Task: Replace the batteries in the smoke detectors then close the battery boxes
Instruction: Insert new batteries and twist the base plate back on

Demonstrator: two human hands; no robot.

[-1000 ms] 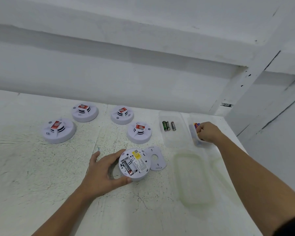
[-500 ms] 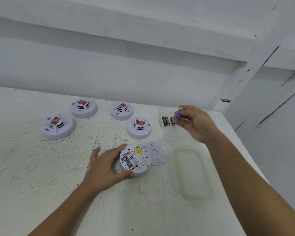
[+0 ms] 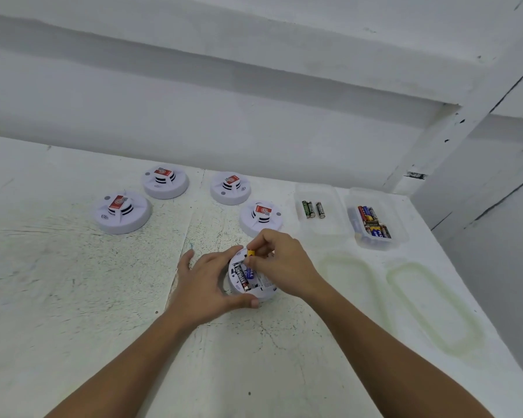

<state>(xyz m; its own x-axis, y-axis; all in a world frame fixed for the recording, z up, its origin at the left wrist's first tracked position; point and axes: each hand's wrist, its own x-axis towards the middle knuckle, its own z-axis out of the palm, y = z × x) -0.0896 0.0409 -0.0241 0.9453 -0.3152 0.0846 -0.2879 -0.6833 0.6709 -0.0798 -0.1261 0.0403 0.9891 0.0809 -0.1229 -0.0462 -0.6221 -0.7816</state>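
- Bench (image 3: 73, 297), white and scuffed, under everything listed here.
- Far left: smoke detector (image 3: 122, 213) face up, red label on its raised centre; second detector (image 3: 165, 182) behind it and to the right, same way up.
- Further right: third detector (image 3: 230, 188) at the back and fourth detector (image 3: 261, 217) nearer, both face up with red labels; near edge of the fourth hidden behind the right hand.
- Left hand (image 3: 206, 282) at centre, fingers (image 3: 224, 256) curled round the left rim of the open detector, thumb against its near edge.
- Open detector (image 3: 264, 289) lying back side up between the two hands, battery compartment uncovered; black battery (image 3: 242, 274) seated in the left slot.
- Blue battery (image 3: 250, 271) with a yellow end, tilted, lower end down in the compartment just beside the black one, yellow end raised.
- Right hand (image 3: 281, 263) over the open detector's far rim, fingers (image 3: 263, 241) pinching the yellow end of the blue battery.
- Left clear box (image 3: 329, 227), lidless, right of the fourth detector: three batteries (image 3: 312, 209) side by side toward its back, two green-and-black, one dark.
- Right clear box (image 3: 399, 227), lidless, just beside the first: heap of batteries (image 3: 373, 221) in red, blue, black and gold casings, count not readable.
- Two clear lids (image 3: 349, 285) (image 3: 435, 306) flat on the bench in front of the boxes, side by side.
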